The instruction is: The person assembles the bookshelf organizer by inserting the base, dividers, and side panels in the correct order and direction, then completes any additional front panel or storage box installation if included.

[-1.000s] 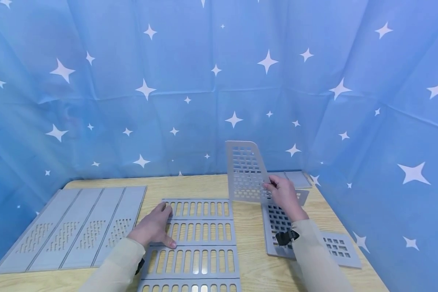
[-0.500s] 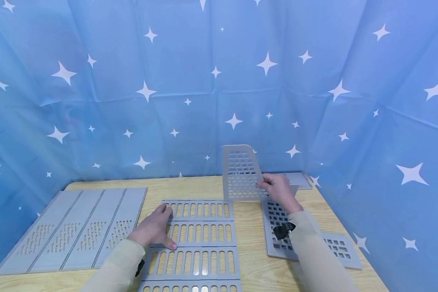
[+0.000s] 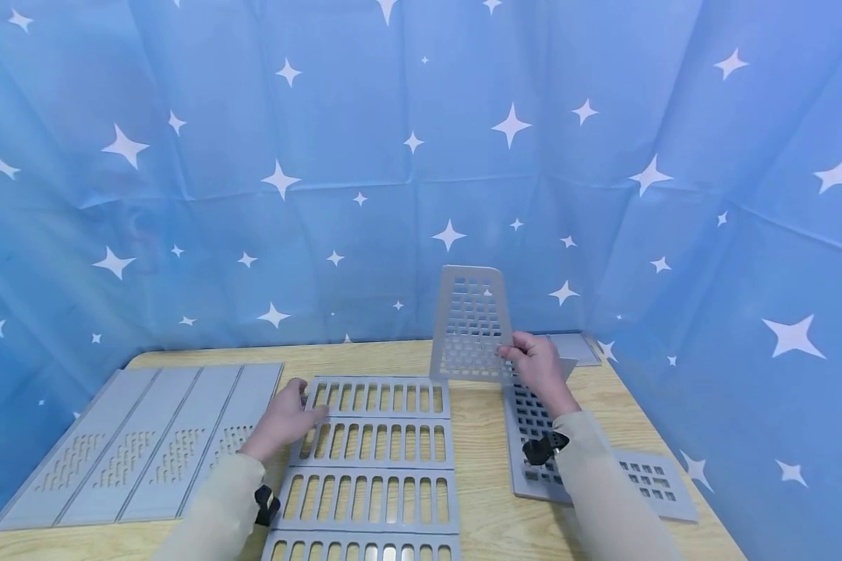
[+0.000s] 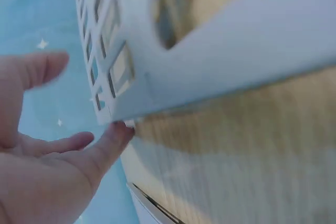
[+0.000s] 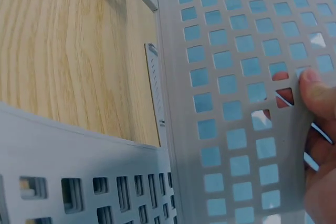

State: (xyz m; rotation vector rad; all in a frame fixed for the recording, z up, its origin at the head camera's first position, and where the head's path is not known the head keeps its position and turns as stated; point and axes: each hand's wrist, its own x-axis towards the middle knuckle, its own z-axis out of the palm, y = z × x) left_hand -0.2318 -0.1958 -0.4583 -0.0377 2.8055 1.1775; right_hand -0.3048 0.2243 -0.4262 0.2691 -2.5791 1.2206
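Near the far left corner of a slotted grey panel, made of several joined sections, is my left hand. In the left wrist view its fingertips touch the panel's underside from below, while the thumb stands apart. That edge sits above the tabletop and casts a shadow. A perforated grey panel with one rounded corner stands nearly upright, its lower left corner at the slotted panel's far right corner. My right hand pinches its right edge, thumb in front and fingers behind, as the right wrist view shows.
Several grey panels with slanted hole patterns lie side by side on the left of the wooden table. Under my right forearm lies a stack of perforated panels. Another perforated piece lies to its right. A blue star-patterned curtain surrounds the table.
My left hand has shifted from resting over the slotted panel's left side to its far left corner, and that end has risen slightly. The perforated panel has tilted a little in my right hand.
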